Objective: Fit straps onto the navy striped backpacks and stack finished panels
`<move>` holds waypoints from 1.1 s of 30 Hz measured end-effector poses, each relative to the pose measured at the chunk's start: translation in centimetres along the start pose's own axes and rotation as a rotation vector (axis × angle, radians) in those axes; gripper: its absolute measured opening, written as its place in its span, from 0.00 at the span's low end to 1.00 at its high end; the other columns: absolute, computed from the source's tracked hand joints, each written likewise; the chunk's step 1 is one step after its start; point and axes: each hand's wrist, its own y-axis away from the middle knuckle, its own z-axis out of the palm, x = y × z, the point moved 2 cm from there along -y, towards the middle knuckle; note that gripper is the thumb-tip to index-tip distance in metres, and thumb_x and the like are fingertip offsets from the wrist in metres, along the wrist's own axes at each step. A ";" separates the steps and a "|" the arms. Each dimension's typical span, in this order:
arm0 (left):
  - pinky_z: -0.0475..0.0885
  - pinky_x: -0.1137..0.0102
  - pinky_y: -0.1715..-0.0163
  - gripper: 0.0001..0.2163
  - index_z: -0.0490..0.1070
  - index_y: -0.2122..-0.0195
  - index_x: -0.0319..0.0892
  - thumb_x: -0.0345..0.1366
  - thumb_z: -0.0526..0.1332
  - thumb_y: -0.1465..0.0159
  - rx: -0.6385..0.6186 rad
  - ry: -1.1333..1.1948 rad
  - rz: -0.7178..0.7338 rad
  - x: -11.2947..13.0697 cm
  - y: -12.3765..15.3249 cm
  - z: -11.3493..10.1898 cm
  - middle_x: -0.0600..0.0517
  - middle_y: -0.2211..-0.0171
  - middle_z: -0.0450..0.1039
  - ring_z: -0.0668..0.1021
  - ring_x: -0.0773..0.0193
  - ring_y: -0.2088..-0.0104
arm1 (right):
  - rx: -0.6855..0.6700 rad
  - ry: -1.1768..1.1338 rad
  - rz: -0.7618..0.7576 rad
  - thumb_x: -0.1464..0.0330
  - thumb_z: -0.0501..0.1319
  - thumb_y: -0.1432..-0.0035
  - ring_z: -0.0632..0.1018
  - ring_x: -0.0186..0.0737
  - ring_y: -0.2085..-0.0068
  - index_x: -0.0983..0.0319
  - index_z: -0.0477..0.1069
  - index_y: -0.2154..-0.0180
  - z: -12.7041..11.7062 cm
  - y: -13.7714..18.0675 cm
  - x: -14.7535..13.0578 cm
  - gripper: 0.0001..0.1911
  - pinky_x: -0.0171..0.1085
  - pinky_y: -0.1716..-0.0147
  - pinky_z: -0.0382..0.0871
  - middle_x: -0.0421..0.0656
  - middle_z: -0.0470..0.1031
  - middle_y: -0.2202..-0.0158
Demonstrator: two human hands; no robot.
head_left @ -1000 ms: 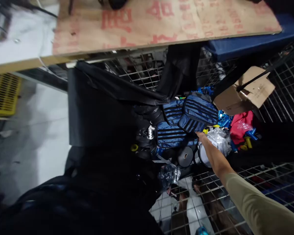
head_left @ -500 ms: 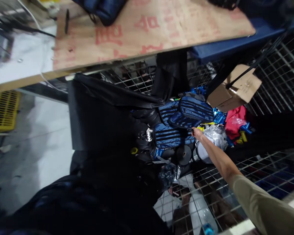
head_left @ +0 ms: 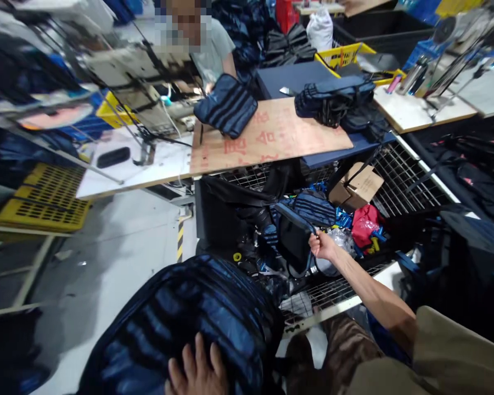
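My left hand lies with fingers spread on a large dark blue backpack with black bands. My right hand is closed on the edge of a blue-rimmed bag panel. The panel's black side faces me as it hangs tilted over a wire-mesh bin. Behind it in the bin lies a blue striped bag panel. To the right of that hand are clear plastic wrap and a red cloth piece.
An open cardboard box leans in the mesh bin. Beyond is a plywood board bearing a blue striped piece and a dark bag. A person sits behind a sewing machine. A yellow crate stands left.
The view has tilted up, showing more of the workshop. My right hand has lifted the bag panel off the pile, its black side now showing. My left hand has come into view on the backpack.
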 end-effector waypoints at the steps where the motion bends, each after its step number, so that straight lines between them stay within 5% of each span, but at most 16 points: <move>1: 0.51 0.23 0.28 0.39 0.43 0.20 0.78 0.45 0.57 0.29 0.056 -0.016 0.010 1.0 -0.2 -0.9 0.53 0.20 0.60 0.53 0.32 0.19 | -0.054 -0.044 0.010 0.70 0.49 0.22 0.56 0.29 0.80 0.59 0.62 0.70 0.6 2.5 -0.3 0.19 0.28 0.81 0.54 0.32 0.56 0.77; 3: 0.55 0.25 0.28 0.32 0.57 0.20 0.64 0.46 0.56 0.26 0.155 -0.044 0.010 3.4 -0.6 -3.1 0.43 0.26 0.70 0.62 0.32 0.21 | -0.157 -0.112 0.025 0.72 0.50 0.26 0.53 0.30 0.80 0.59 0.62 0.69 1.5 7.1 -0.7 0.16 0.27 0.82 0.52 0.32 0.55 0.77; 6: 0.57 0.33 0.25 0.28 0.71 0.27 0.46 0.49 0.55 0.24 0.131 0.024 0.019 8.7 -0.9 -5.9 0.35 0.31 0.75 0.67 0.34 0.24 | -0.272 -0.166 0.039 0.71 0.54 0.29 0.53 0.30 0.81 0.59 0.64 0.67 2.6 12.9 -0.9 0.10 0.27 0.83 0.54 0.32 0.56 0.76; 10: 0.66 0.52 0.25 0.25 0.73 0.30 0.47 0.49 0.59 0.24 -0.224 0.429 0.164 18.7 -0.5 -6.4 0.42 0.29 0.73 0.73 0.49 0.28 | -0.427 -0.231 0.033 0.69 0.56 0.29 0.57 0.32 0.79 0.59 0.67 0.64 4.4 19.5 -0.6 0.07 0.29 0.82 0.58 0.33 0.60 0.74; 13: 0.64 0.53 0.25 0.31 0.67 0.27 0.47 0.43 0.67 0.30 -0.438 0.685 0.247 25.2 0.2 -4.5 0.42 0.25 0.68 0.69 0.48 0.25 | -0.480 -0.262 0.033 0.68 0.56 0.28 0.58 0.32 0.79 0.59 0.70 0.62 5.7 24.3 -0.7 0.08 0.29 0.82 0.59 0.34 0.61 0.73; 15: 0.69 0.54 0.30 0.29 0.70 0.31 0.45 0.41 0.69 0.33 -0.537 0.834 0.248 27.9 0.9 -3.2 0.40 0.31 0.74 0.75 0.48 0.31 | -0.493 -0.301 0.037 0.68 0.54 0.26 0.58 0.31 0.79 0.59 0.71 0.61 6.3 27.3 -1.1 0.10 0.29 0.82 0.59 0.34 0.62 0.72; 18: 0.77 0.60 0.48 0.14 0.77 0.51 0.45 0.46 0.69 0.33 -0.618 0.933 0.234 29.7 1.9 -2.7 0.45 0.54 0.84 0.83 0.53 0.53 | -0.532 -0.360 0.001 0.68 0.51 0.22 0.57 0.30 0.79 0.60 0.71 0.60 6.5 30.6 -1.9 0.12 0.27 0.82 0.58 0.33 0.62 0.72; 21: 0.73 0.66 0.62 0.14 0.72 0.65 0.46 0.50 0.69 0.33 -0.610 0.959 0.224 30.2 2.2 -3.7 0.54 0.70 0.76 0.76 0.61 0.67 | -0.521 -0.218 -0.139 0.58 0.55 0.20 0.59 0.30 0.79 0.59 0.69 0.61 5.9 32.0 -2.4 0.16 0.28 0.82 0.57 0.33 0.62 0.73; 24: 0.67 0.70 0.70 0.17 0.69 0.65 0.47 0.54 0.66 0.32 -0.583 1.042 0.170 30.6 1.2 -5.1 0.57 0.73 0.68 0.70 0.64 0.71 | -0.273 0.126 -0.494 0.46 0.61 0.26 0.71 0.34 0.73 0.59 0.71 0.63 4.4 32.0 -2.1 0.23 0.31 0.76 0.63 0.38 0.71 0.70; 27: 0.68 0.73 0.72 0.20 0.68 0.61 0.47 0.59 0.65 0.32 -0.591 1.155 0.071 31.3 -0.1 -5.6 0.58 0.71 0.67 0.72 0.65 0.71 | -0.008 0.512 -0.781 0.50 0.70 0.33 0.80 0.41 0.56 0.59 0.77 0.57 2.6 31.9 -0.3 0.19 0.36 0.58 0.73 0.44 0.81 0.57; 29: 0.71 0.74 0.72 0.22 0.67 0.60 0.47 0.61 0.66 0.34 -0.608 1.225 -0.009 31.5 -0.5 -5.3 0.57 0.69 0.68 0.74 0.66 0.70 | -0.010 0.744 -0.755 0.54 0.72 0.35 0.80 0.45 0.50 0.58 0.78 0.52 1.5 31.8 1.6 0.17 0.39 0.50 0.73 0.45 0.83 0.51; 33: 0.71 0.76 0.74 0.27 0.64 0.63 0.46 0.64 0.70 0.39 -0.620 1.312 -0.158 31.6 0.3 -4.6 0.59 0.69 0.66 0.73 0.68 0.71 | -0.096 1.130 -0.617 0.55 0.57 0.24 0.80 0.44 0.56 0.59 0.78 0.57 0.1 31.9 4.3 0.17 0.39 0.55 0.68 0.44 0.82 0.58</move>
